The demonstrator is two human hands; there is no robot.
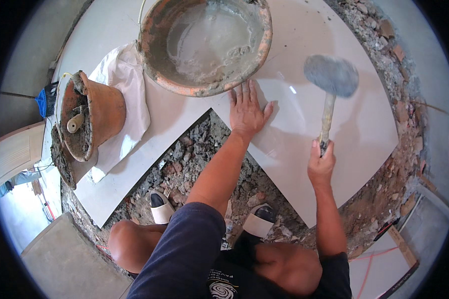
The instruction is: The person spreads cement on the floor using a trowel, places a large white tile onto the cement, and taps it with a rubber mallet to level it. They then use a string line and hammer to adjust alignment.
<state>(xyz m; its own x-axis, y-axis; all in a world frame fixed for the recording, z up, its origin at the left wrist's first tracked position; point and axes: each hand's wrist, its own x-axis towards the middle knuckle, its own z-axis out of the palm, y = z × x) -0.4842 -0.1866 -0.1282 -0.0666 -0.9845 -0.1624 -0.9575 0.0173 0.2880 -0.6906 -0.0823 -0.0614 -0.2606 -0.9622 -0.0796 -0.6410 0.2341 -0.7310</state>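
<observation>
My right hand [322, 162] is wrapped round the handle of a rubber mallet [331, 75]. Its dark head is smeared by motion above the large pale floor tile [294, 164] on the right. My left hand [248, 109] lies flat on the tiles with fingers stretched out, just below a big round orange bucket [203, 92]. Grey, watery cement mix [209, 40] sits inside that bucket. Whether my left fingertips touch the bucket's rim I cannot tell.
A smaller orange bucket [107, 109] with a wooden-handled tool [76, 123] lies tilted on a white cloth [134, 94] at left. Rough mortar and rubble [184, 164] show between the tile edges, under my sandalled feet. More rubble [399, 89] runs along the right wall.
</observation>
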